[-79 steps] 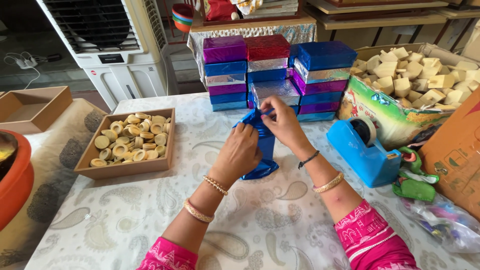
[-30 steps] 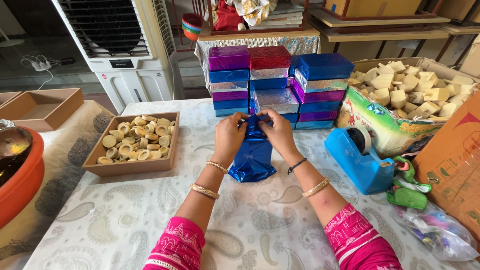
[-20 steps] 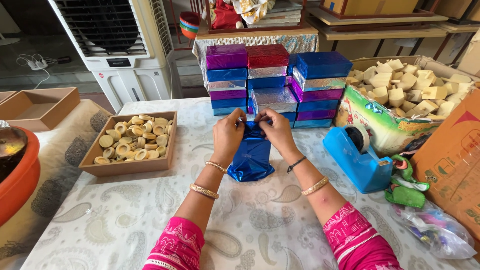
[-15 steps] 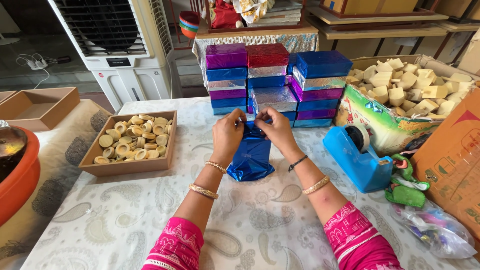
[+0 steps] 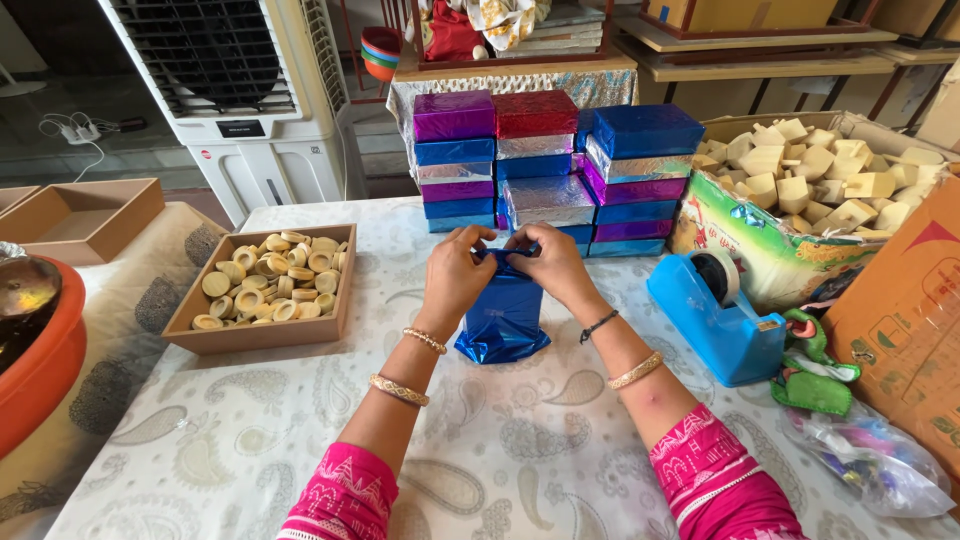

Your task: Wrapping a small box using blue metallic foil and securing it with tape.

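Pinching the gathered top of a shiny blue foil packet (image 5: 503, 318), the left hand (image 5: 455, 272) and the right hand (image 5: 551, 265) meet fingertip to fingertip above it, each with fingers pressed together on the foil. The packet stands upright on the paisley-printed white tablecloth (image 5: 250, 440), near the middle of the table, just in front of a stack of foil-wrapped boxes in purple, red, blue and silver (image 5: 556, 160).

Open cloth lies between the packet and the near table edge, crossed only by the forearms in pink sleeves. To the left, well apart from the hands, a shallow brown cardboard tray (image 5: 262, 335) holds many round pale wooden discs (image 5: 275, 280). To the right, a blue tape dispenser (image 5: 712, 318) sits near the right wrist, with a green fabric piece (image 5: 815, 380) and a clear plastic bag (image 5: 880, 465) beyond it. A printed sack (image 5: 770, 245) at the far right is heaped with pale wooden blocks (image 5: 820, 185). An orange bowl (image 5: 35, 385) occupies the left edge, and an empty brown tray (image 5: 75, 215) lies behind it.
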